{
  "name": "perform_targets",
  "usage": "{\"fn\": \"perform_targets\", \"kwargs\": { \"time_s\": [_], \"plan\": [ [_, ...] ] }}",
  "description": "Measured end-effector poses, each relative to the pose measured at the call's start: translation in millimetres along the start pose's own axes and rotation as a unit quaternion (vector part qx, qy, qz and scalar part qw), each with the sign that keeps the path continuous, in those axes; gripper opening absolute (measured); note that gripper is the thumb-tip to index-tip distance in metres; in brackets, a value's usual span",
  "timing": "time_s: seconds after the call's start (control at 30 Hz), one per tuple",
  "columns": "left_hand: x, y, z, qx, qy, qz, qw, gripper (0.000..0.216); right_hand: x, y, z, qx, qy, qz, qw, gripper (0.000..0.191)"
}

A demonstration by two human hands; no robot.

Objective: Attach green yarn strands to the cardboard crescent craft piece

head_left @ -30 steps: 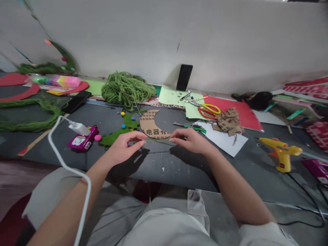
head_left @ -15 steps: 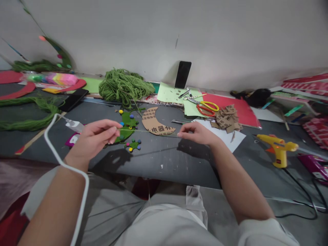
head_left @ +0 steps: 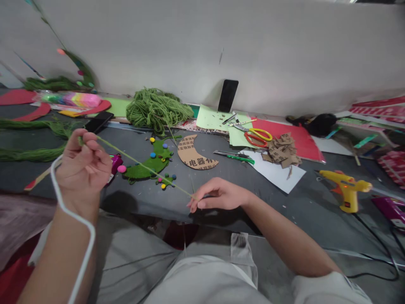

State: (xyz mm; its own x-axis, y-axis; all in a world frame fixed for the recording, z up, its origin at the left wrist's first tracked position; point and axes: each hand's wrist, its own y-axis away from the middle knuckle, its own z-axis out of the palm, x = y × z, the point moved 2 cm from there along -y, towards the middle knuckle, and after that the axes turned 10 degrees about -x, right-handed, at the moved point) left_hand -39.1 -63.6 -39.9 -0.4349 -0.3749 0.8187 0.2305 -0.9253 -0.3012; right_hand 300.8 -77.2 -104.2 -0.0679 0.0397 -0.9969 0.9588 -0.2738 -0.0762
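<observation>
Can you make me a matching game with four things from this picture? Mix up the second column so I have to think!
Column one
1. Yarn strand
2. Cardboard crescent
3. Glue gun
4. Scissors

Column two
A. Mostly yellow
B. One red handle loop, one yellow
C. Stretched between the left hand and the right hand
D. Brown, with black writing

Right pairs
1-C, 2-D, 3-A, 4-B
</observation>
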Motion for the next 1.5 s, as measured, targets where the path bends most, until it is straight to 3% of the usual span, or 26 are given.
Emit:
{"fn": "perform_targets", "kwargs": {
  "time_s": [0.13,0.3,0.43,0.5,0.57,0.63,0.77,0.87,1.0,1.2,1.37,1.5],
  "plan": [
    [10,-10,-3,-0.029,0.075,0.011,0.997,0.032,6,-13,17,-0.035,0.026,-0.052,0.998,0.021],
    [21,-20,-8,-0.050,0.048,0.024,0.997,0.021,6,-21,19,0.004,0.129,-0.068,0.989,0.022],
    [11,-8,8,-0.090,0.038,0.008,0.995,0.020,1,-20,10,0.118,0.217,-0.064,0.967,0.024],
    [-7,7,27,-0.131,-0.077,-0.043,0.987,0.020,-1,-17,5,0.208,0.228,-0.058,0.949,0.026],
    [-30,25,52,-0.217,-0.224,-0.096,0.945,0.019,-1,-14,1,0.275,0.197,-0.058,0.939,0.032],
    [-53,41,75,-0.305,-0.329,-0.146,0.882,0.027,2,-12,-1,0.292,0.156,-0.060,0.942,0.045],
    [-77,55,101,-0.393,-0.381,-0.146,0.824,0.039,12,-13,-6,0.292,0.139,-0.049,0.945,0.065],
    [-83,55,105,-0.432,-0.418,-0.134,0.788,0.050,15,-14,-10,0.329,0.164,-0.030,0.930,0.050],
    [-86,51,104,-0.436,-0.472,-0.115,0.757,0.059,9,-15,-12,0.331,0.205,-0.010,0.921,0.029],
    [-90,48,101,-0.417,-0.481,-0.127,0.761,0.054,6,-11,-16,0.368,0.119,0.001,0.922,0.027],
    [-100,49,87,-0.387,-0.510,-0.051,0.766,0.035,9,-11,-26,0.389,-0.053,0.009,0.920,0.032],
    [-105,53,80,-0.395,-0.524,0.021,0.754,0.016,10,-10,-27,0.393,-0.039,0.003,0.919,0.032]
  ]
}}
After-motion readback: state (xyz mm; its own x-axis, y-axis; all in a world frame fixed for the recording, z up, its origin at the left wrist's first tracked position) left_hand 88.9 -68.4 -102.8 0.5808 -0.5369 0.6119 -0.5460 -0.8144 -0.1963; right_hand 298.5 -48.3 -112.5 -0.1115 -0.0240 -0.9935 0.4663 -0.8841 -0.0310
